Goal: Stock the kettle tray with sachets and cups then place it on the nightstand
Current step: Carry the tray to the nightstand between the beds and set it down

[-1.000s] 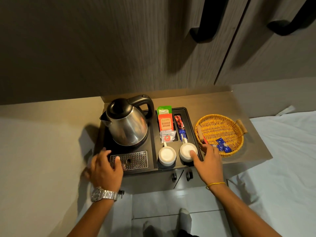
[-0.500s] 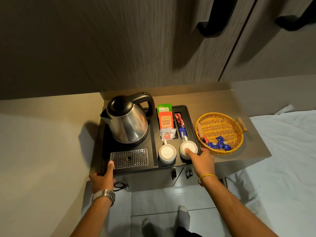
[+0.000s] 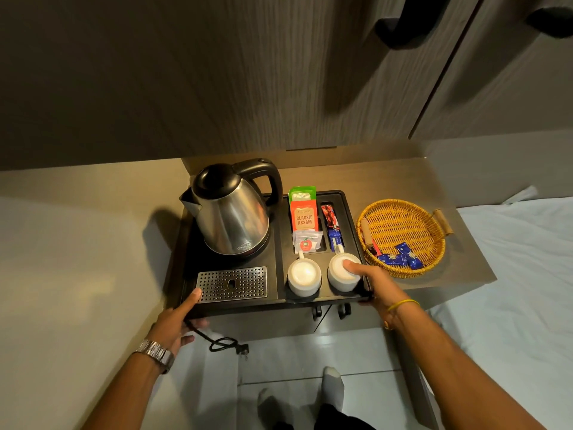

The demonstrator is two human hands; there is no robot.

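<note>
A black kettle tray [image 3: 279,243] rests on the brown nightstand [image 3: 387,178]. On it stand a steel kettle [image 3: 231,212], a metal drip grille [image 3: 232,283], tea sachets [image 3: 304,217], stick sachets [image 3: 331,225] and two upturned white cups [image 3: 304,276], [image 3: 336,276]. My left hand [image 3: 178,321] grips the tray's front left corner, thumb beside the grille. My right hand [image 3: 370,282] grips the front right corner, thumb pressed on the right cup. The tray's front edge juts past the nightstand's front.
A wicker basket [image 3: 403,237] with blue sachets [image 3: 400,257] sits right of the tray. The kettle's cord and plug [image 3: 226,344] dangle below the tray. White bedding [image 3: 511,274] lies at right, a pale surface at left, dark cabinet doors behind.
Both hands went from resting near the tray to gripping its front corners. The tray's front edge has come towards me, and the cord now hangs in view.
</note>
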